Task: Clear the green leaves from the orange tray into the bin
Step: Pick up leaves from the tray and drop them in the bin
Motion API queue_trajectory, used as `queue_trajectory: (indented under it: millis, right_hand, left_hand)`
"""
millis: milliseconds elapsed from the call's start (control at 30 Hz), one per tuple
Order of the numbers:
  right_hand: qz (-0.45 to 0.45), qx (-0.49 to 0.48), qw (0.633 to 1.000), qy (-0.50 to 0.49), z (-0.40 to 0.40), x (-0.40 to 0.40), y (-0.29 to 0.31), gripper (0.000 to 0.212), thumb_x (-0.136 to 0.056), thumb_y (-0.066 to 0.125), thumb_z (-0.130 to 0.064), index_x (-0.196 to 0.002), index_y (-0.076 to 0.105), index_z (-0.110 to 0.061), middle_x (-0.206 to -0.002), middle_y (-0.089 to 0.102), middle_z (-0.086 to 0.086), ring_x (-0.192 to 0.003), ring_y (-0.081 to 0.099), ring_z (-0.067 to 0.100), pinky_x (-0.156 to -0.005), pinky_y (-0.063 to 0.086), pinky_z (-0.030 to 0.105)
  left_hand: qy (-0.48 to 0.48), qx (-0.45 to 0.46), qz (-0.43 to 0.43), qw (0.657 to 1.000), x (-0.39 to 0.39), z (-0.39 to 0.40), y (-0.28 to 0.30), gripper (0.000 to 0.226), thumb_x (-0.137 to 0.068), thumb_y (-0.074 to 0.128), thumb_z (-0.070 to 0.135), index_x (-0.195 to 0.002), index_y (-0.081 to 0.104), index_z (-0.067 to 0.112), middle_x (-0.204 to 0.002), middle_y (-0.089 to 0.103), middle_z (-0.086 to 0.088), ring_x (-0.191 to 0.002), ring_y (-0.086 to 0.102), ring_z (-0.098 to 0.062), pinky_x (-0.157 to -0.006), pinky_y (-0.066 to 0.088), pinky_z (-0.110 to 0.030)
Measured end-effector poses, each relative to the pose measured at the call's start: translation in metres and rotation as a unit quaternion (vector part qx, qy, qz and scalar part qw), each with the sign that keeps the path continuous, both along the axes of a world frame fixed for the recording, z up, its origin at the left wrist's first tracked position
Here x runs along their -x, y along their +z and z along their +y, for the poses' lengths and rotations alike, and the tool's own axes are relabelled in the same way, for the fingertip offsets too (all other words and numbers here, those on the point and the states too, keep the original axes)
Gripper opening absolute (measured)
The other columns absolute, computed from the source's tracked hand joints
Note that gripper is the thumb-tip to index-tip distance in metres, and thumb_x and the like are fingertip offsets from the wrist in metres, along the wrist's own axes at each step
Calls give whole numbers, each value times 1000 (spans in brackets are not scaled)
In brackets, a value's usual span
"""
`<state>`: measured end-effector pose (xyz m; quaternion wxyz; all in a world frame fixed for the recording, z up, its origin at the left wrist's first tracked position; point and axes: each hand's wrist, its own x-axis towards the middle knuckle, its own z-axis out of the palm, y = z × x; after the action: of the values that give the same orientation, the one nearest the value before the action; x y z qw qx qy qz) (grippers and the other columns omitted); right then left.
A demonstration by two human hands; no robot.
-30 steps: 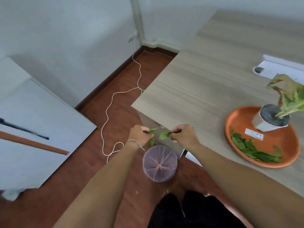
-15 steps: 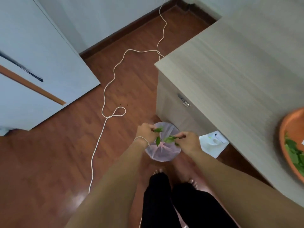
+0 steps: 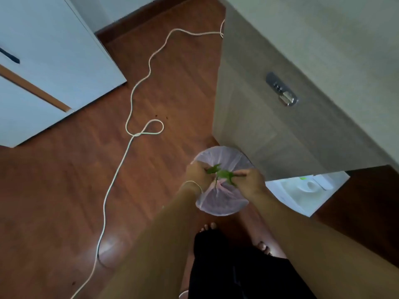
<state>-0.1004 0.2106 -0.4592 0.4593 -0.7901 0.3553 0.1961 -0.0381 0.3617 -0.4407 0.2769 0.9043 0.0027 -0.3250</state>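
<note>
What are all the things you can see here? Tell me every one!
bin: one, lined with a pale pinkish bag, on the floor by the desk
green leaves: a few, held over the bin
cord: one, white, looping across the floor
floor: reddish-brown wood
desk: one, light wood grain, upper right, metal lock on its side
cabinet: one, white, upper left
white object: one, under the desk
left hand: pinching leaves
right hand: pinching leaves
bare feet: two, bottom centre

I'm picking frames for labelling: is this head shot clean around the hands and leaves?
Head view: soft all over, green leaves smeared between left hand and right hand above the bin; dim lighting; floor glare; wide-angle bending of the white cord.
</note>
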Motion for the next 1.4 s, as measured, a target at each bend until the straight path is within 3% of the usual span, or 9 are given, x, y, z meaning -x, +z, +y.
queue_trajectory:
  millis: [67,200,333,433,600,800,1000,1300,1400]
  right_hand:
    - [17,-29,999,7,2,3,-9,40,-77,81,-22,-113,73,-5,-104,75,4,-97,68,17,-74,46,19]
    - [40,-30,998,47,1,11,-8,50,-82,76,-36,-123,67,-10,-122,70,4,-114,64,22,-80,38,20]
    - [49,-33,998,33,-2,13,10,56,-82,76,-30,-132,60,-11,-137,60,6,-122,59,24,-87,42,23]
    - [44,-26,998,31,-3,13,33,45,-85,72,-24,-128,64,-12,-130,65,6,-115,63,22,-87,45,22]
    - [25,-14,1000,12,0,3,74,30,-89,65,-20,-117,71,-12,-123,70,6,-112,65,22,-97,50,29]
    - [13,-18,999,31,0,-6,85,48,-83,73,-29,-127,64,-13,-120,70,9,-107,66,21,-84,44,21]
    - [-15,-9,999,36,-1,3,109,44,-86,69,-27,-128,63,-15,-127,66,3,-114,61,17,-84,38,18]
    - [-76,-24,997,-14,-18,11,227,33,-86,65,-31,-118,67,-25,-108,72,-4,-91,66,12,-83,52,25]
    - [-105,-46,993,-13,-23,16,272,31,-87,63,-24,-118,68,-21,-104,69,-4,-89,60,5,-77,47,15]
  left_hand:
    - [10,4,10,1000,3,3,-11,13,-81,70,25,-87,77,15,-89,75,-6,-90,68,-23,-78,46,-25]
    - [2,2,31,1000,11,10,-11,24,-88,61,28,-66,67,18,-66,59,0,-73,60,-25,-69,38,-24]
    - [-33,-4,12,999,10,12,12,24,-92,52,21,-92,75,15,-91,72,-11,-80,61,-25,-73,38,-22]
    - [-55,-18,-34,998,6,11,42,29,-93,50,18,-110,74,20,-102,73,-14,-96,66,-33,-74,40,-23]
    - [-22,-3,-34,999,0,5,79,20,-87,63,25,-96,79,17,-95,76,-13,-95,69,-30,-77,48,-27]
    - [-11,-9,-36,999,-7,5,87,33,-81,71,29,-99,74,2,-103,73,-20,-102,67,-35,-90,53,-38]
    - [-13,5,-54,998,-11,21,98,25,-87,66,23,-110,75,18,-110,74,-10,-109,67,-26,-93,50,-28]
    - [7,62,-149,987,-57,-5,233,24,-82,73,17,-104,76,7,-104,76,-13,-100,71,-24,-90,49,-29]
    - [18,72,-154,985,-65,-12,278,24,-80,76,20,-101,77,11,-96,77,-12,-89,73,-23,-86,54,-32]
